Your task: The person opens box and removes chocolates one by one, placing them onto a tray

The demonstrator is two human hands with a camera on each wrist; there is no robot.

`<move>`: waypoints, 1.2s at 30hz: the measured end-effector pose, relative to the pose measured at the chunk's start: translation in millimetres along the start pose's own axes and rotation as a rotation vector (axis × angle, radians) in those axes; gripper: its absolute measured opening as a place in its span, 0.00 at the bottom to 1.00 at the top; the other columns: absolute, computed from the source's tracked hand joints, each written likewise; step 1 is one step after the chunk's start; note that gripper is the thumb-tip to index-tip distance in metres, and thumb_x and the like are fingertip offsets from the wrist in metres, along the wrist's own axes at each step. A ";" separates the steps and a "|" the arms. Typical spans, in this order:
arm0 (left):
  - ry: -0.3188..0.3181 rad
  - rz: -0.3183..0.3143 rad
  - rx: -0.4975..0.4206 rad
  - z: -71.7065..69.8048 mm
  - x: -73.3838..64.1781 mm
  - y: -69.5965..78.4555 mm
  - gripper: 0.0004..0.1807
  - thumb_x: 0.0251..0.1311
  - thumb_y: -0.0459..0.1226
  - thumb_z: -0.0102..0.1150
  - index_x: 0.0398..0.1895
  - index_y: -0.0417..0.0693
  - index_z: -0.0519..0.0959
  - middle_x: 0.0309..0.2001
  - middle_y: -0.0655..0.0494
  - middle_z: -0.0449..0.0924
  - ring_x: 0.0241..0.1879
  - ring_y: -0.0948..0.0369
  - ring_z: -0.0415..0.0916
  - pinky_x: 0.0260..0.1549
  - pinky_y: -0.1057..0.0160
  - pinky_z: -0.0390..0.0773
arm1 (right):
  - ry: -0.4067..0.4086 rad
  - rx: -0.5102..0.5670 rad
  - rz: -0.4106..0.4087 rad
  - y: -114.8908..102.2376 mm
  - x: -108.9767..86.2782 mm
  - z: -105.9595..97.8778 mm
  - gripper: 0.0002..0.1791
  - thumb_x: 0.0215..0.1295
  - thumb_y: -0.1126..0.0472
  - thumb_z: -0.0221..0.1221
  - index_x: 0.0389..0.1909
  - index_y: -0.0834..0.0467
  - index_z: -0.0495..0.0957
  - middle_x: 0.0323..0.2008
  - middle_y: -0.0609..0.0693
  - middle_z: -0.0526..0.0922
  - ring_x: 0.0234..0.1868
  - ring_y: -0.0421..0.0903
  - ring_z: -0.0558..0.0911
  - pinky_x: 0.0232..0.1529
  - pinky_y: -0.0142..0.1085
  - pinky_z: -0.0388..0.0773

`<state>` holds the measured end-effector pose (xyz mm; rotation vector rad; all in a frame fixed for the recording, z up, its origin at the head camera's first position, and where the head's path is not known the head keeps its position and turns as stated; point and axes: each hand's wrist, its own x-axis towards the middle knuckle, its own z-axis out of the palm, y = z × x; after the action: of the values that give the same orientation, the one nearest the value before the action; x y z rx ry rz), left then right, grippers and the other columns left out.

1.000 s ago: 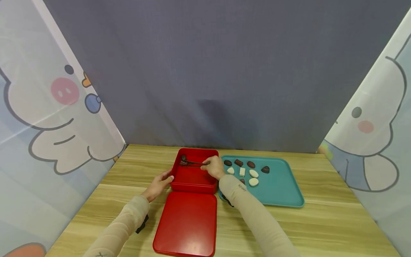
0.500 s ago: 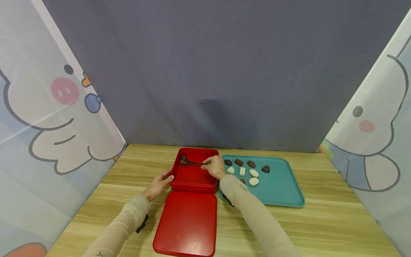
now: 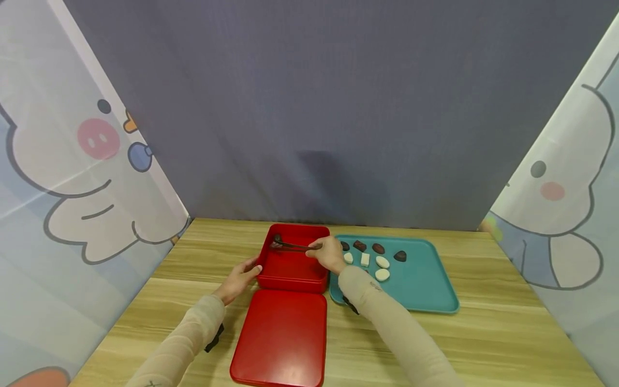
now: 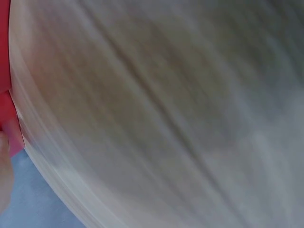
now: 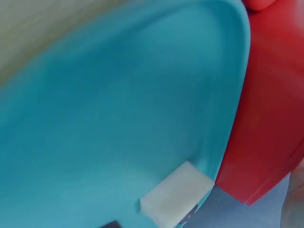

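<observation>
My right hand (image 3: 329,255) pinches the end of long dark tongs (image 3: 299,247) over the red box (image 3: 292,283). The arms of the tongs stretch left to the box's back left corner, where a dark chocolate (image 3: 277,237) and a brown chocolate (image 3: 276,245) lie at the tips. Against the box's left wall rests my left hand (image 3: 238,279), fingers extended along it and thumb at the front corner of the rim. In the left wrist view only a sliver of that hand shows beside the red wall. The right wrist view shows the box wall (image 5: 270,109) beside the tray.
A teal tray (image 3: 420,290) stands right of the box, bearing several dark and white chocolates; one white block (image 5: 175,194) shows close up in the right wrist view. The red lid (image 3: 282,338) lies in front of the box. A grey curtain (image 3: 309,107) hangs behind.
My right hand has shifted slightly right and toward me with the tongs, its sleeve covering more of the tray's front left. The left hand and the box have stayed put.
</observation>
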<state>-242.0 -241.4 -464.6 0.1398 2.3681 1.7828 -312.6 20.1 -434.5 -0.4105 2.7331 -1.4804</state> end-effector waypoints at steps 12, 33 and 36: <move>-0.019 -0.011 0.005 -0.8 -0.6 0.1 0.32 0.69 0.41 0.42 0.71 0.37 0.47 0.69 0.37 0.49 0.68 0.44 0.50 0.65 0.45 0.55 | -0.024 0.117 0.078 1.5 -13.3 -35.1 0.12 0.53 0.59 0.66 0.39 0.56 0.84 0.40 0.52 0.83 0.36 0.48 0.81 0.35 0.38 0.79; -0.020 0.001 0.006 -3.2 -1.9 -0.8 0.32 0.69 0.42 0.42 0.71 0.38 0.47 0.69 0.38 0.50 0.68 0.45 0.49 0.65 0.45 0.55 | -0.036 0.082 0.058 1.5 -57.8 -108.0 0.15 0.54 0.53 0.65 0.42 0.54 0.83 0.42 0.51 0.83 0.40 0.46 0.81 0.37 0.38 0.79; -0.028 0.003 0.021 -1.9 -2.3 -0.3 0.31 0.70 0.41 0.41 0.71 0.37 0.47 0.69 0.37 0.49 0.68 0.43 0.49 0.65 0.45 0.55 | -0.022 0.065 0.073 8.4 -65.8 -119.5 0.16 0.53 0.53 0.65 0.42 0.54 0.83 0.44 0.52 0.82 0.43 0.48 0.81 0.40 0.40 0.80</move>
<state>-240.0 -243.7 -464.1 0.1703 2.3694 1.7455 -266.4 138.0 -383.1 -0.3206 2.6445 -1.5324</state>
